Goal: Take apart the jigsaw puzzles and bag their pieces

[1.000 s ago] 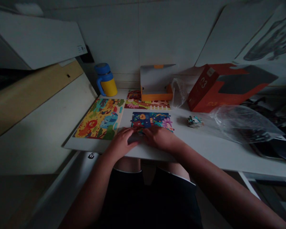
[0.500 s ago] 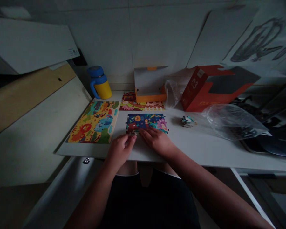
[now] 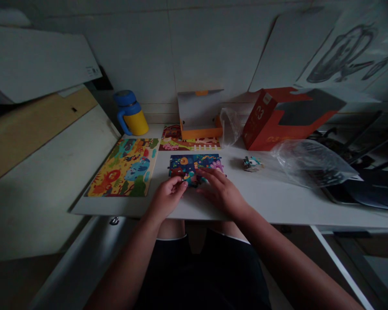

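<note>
A small dark-blue jigsaw puzzle [image 3: 190, 164] with bright sea creatures lies on the white table [image 3: 278, 202] in front of me. My left hand [image 3: 166, 199] rests at its near left corner, fingers curled and pinched on a puzzle piece against the edge. My right hand [image 3: 221, 191] lies flat on the near right part of the puzzle, fingers stretched out. A small pile of loose puzzle pieces [image 3: 251, 163] sits to the right, apart from both hands.
A finished yellow jungle puzzle [image 3: 124, 167] lies left, a red farm puzzle [image 3: 181, 143] behind. At the back stand a yellow and blue mug [image 3: 131, 113], an orange tray box [image 3: 198, 118], a red carton [image 3: 287, 118]. Clear plastic bags [image 3: 310, 162] lie right.
My right hand has slid forward onto the blue puzzle and spread flat. My left hand moved slightly up to the puzzle's near left corner. The view shifted a little.
</note>
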Tool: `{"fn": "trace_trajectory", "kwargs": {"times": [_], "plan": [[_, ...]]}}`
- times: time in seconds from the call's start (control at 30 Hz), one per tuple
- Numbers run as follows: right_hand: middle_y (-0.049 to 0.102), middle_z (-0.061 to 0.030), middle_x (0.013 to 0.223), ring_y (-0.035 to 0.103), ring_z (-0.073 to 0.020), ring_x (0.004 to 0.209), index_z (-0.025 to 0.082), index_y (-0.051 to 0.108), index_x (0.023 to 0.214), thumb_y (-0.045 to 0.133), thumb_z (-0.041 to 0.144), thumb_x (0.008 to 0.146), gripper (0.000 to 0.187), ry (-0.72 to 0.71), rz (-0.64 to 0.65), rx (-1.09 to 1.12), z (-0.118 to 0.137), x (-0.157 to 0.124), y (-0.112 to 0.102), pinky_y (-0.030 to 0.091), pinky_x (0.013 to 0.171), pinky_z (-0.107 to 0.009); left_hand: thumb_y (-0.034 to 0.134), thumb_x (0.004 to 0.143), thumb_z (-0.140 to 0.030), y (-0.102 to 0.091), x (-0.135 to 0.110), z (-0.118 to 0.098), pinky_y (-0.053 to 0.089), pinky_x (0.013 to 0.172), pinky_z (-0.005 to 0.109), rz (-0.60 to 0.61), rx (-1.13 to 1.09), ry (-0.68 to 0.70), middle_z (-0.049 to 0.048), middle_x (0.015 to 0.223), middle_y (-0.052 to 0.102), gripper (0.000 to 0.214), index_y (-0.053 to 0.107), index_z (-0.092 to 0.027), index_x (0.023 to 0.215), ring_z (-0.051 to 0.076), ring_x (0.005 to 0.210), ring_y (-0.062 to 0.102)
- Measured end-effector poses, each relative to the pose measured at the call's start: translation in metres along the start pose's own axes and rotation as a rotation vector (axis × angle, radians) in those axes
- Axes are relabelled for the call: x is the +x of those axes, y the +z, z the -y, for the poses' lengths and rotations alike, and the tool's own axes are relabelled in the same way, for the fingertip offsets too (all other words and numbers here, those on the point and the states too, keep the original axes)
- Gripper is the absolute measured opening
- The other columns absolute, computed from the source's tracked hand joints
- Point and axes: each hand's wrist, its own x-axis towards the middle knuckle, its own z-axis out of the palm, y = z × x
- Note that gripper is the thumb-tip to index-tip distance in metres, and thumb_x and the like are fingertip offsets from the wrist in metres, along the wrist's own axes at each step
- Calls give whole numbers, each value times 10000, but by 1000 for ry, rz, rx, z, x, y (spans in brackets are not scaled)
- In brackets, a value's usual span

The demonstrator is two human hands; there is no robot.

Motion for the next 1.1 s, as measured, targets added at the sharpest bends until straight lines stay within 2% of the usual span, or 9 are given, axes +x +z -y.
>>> {"fn": "trace_trajectory", "kwargs": {"times": [0.07,0.17,0.3,0.43,0.53,0.77,0.93,1.03,1.1], "plan": [[729,-152,1319,724,-287,1160,215,614,1462,679,316,1021,457,142,-9,67,-3,-3,-1,612,977,-441,647,985,-507,0,-1,2,505,695,257,34,70,60,31,897,714,323,698,-192,1031,176,804,663],[798,-86,1156,768,-245,1009,239,720,1303,682,282,1016,293,227,55,144,-7,-5,-1,615,891,-381,630,1011,-433,2,-6,2,527,743,271,32,255,157,56,1001,749,249,702,-199,1060,196,887,699],[809,-77,1135,766,-238,1015,234,752,1216,678,266,1015,216,210,69,163,-6,-6,-1,597,901,-365,612,1014,-283,7,-11,0,567,883,327,-45,473,304,89,1133,747,124,686,-202,1070,222,1029,714],[797,-102,1135,753,-252,1024,224,734,1238,668,266,1023,229,152,99,113,-4,-8,3,595,906,-379,617,998,-214,11,-13,0,587,977,385,-101,570,345,100,1258,732,274,649,-225,1270,243,1149,707],[789,-122,1150,749,-266,1019,202,724,1252,663,257,1026,241,112,113,82,-4,-8,7,599,893,-397,618,986,-173,13,-13,1,578,1051,429,-111,654,397,95,1271,732,294,647,-233,1272,260,1211,689],[791,-85,1075,744,-234,962,223,739,1154,675,241,1007,161,189,119,229,-3,-5,2,586,854,-365,541,1040,-211,22,-13,9,537,1136,534,-109,869,537,166,1334,686,321,584,-176,1356,321,1294,639],[790,-77,1073,741,-202,934,223,709,1184,679,445,1008,285,492,-77,563,-24,-8,-27,587,828,-333,587,1038,-275,23,-14,10,561,1099,520,-130,856,546,165,1316,687,409,518,-181,1430,319,1267,645],[773,-60,912,683,-165,761,196,730,1109,744,533,944,375,628,-278,554,-54,-9,-64,558,702,-296,590,1034,-261,22,-15,8,562,1095,506,-119,824,534,133,1274,699,345,553,-206,1372,297,1239,653],[780,-74,941,668,-156,746,187,746,1071,810,575,867,443,719,-342,526,-76,-10,-93,554,680,-289,596,1027,-253,22,-15,6,556,1099,508,-116,819,528,129,1264,694,309,573,-207,1332,296,1236,650]]}}
